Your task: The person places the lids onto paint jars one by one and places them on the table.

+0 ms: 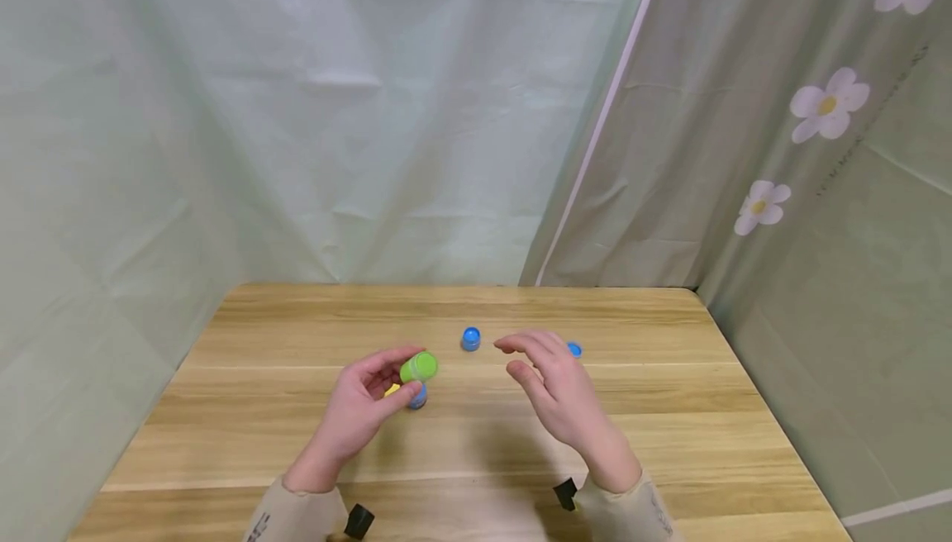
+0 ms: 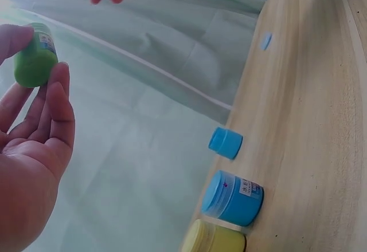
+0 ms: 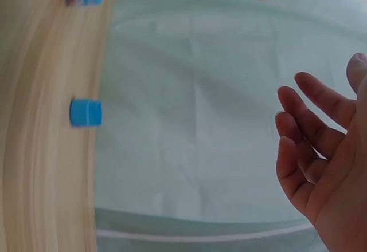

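Note:
My left hand (image 1: 355,403) pinches a small green jar (image 1: 420,367) between thumb and fingers, holding it above the table with its green lid tilted toward my head. In the left wrist view the jar (image 2: 36,57) shows a label on its side. Facing it from the right, my right hand (image 1: 556,393) hovers over the table with fingers loosely bent and nothing in them. Below the green jar stand a lidded blue jar (image 2: 234,198) and a yellow jar (image 2: 221,238), both mostly hidden in the head view. Farther back, a smaller blue container (image 1: 471,339) stands between the hands.
A flat blue piece, seemingly a lid (image 1: 574,349), lies on the wooden table (image 1: 640,435) just beyond my right hand. Pale curtains (image 1: 416,129) hang behind the table and along its sides. Black devices (image 1: 359,520) sit at both wrists.

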A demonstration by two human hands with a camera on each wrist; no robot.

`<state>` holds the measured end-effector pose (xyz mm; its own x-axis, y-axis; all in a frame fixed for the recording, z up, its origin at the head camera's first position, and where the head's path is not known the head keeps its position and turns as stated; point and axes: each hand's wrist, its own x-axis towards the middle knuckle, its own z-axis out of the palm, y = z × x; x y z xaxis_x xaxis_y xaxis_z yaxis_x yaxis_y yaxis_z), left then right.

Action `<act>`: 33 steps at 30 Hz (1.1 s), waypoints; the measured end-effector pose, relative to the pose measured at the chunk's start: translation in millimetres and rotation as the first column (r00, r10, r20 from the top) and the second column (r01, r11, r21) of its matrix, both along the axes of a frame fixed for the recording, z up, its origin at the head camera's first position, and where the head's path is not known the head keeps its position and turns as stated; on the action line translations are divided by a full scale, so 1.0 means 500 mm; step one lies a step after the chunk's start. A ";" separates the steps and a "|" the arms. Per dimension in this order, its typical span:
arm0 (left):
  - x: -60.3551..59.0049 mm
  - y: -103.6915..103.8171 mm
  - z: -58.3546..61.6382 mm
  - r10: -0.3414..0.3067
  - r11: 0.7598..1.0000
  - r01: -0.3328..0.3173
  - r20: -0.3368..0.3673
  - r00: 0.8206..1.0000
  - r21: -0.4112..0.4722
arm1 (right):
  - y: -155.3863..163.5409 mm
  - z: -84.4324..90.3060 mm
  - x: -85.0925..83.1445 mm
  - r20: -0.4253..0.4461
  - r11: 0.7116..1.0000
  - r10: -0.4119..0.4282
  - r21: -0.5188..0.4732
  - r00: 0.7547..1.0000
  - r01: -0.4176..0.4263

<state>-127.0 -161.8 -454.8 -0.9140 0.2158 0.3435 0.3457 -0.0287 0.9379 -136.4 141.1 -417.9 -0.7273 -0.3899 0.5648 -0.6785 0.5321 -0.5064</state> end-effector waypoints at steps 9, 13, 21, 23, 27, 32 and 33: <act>-0.011 0.007 -0.012 -0.005 0.998 0.007 0.033 0.999 -0.064 | 0.052 -0.011 -0.005 0.022 0.995 -0.049 0.086 0.999 0.046; -0.023 0.019 -0.019 0.013 0.993 0.000 0.110 0.994 -0.121 | 0.073 -0.019 -0.006 0.030 0.991 -0.068 0.119 0.997 0.064; -0.038 0.048 -0.033 0.116 0.904 -0.089 0.040 0.992 -0.417 | 0.094 -0.030 -0.004 0.054 0.984 -0.089 0.158 0.995 0.080; -0.040 0.056 -0.036 0.146 0.876 -0.114 0.031 0.989 -0.468 | 0.096 -0.030 -0.003 0.061 0.984 -0.091 0.159 0.994 0.080; -0.046 0.070 -0.043 0.173 0.808 -0.132 0.016 0.985 -0.574 | 0.099 -0.033 -0.004 0.064 0.983 -0.090 0.164 0.994 0.078; -0.054 0.078 -0.050 0.143 0.721 -0.142 -0.055 0.988 -0.678 | 0.100 -0.036 -0.004 0.067 0.982 -0.089 0.171 0.994 0.076; -0.056 0.079 -0.051 0.138 0.707 -0.148 -0.070 0.988 -0.692 | 0.099 -0.036 -0.003 0.070 0.982 -0.089 0.171 0.994 0.076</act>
<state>-154.8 -122.2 -480.3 -0.9506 0.2652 0.1616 0.3030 0.6780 0.6697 -138.2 190.8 -435.7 -0.7995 -0.4118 0.4373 -0.5915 0.6664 -0.4539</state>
